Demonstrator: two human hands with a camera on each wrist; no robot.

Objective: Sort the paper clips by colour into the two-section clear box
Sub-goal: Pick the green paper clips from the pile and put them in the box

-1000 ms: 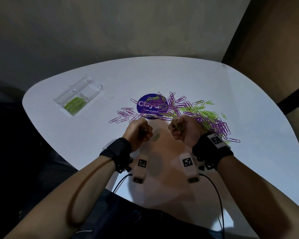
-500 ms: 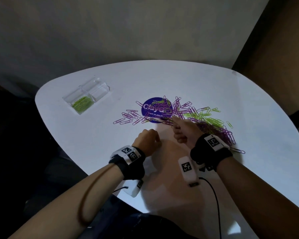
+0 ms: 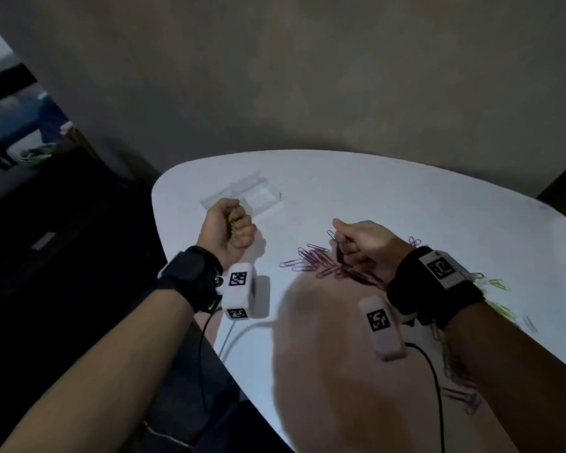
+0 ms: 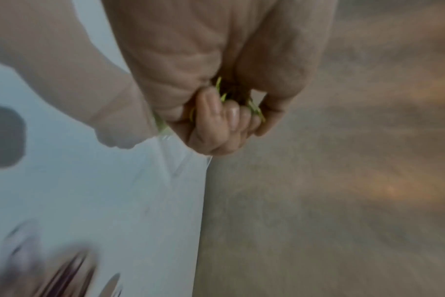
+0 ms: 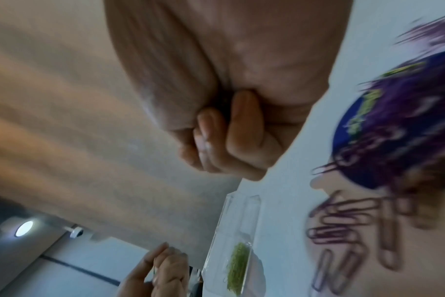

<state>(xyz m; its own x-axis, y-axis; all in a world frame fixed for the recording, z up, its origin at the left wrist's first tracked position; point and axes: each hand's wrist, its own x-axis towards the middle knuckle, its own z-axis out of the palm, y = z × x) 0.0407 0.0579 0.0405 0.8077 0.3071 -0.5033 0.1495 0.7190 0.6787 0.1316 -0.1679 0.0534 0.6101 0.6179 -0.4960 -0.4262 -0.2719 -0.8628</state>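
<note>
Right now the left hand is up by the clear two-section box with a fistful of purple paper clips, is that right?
Not quite: the paper clips in the left hand are green, not purple, as the left wrist view shows. The rest holds: that fist is up by the clear two-section plastic box.

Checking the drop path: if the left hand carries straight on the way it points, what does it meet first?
Most likely the clear box: the left hand, gripping green clips, sits right at its near section. Height above the rim is unclear.
</note>
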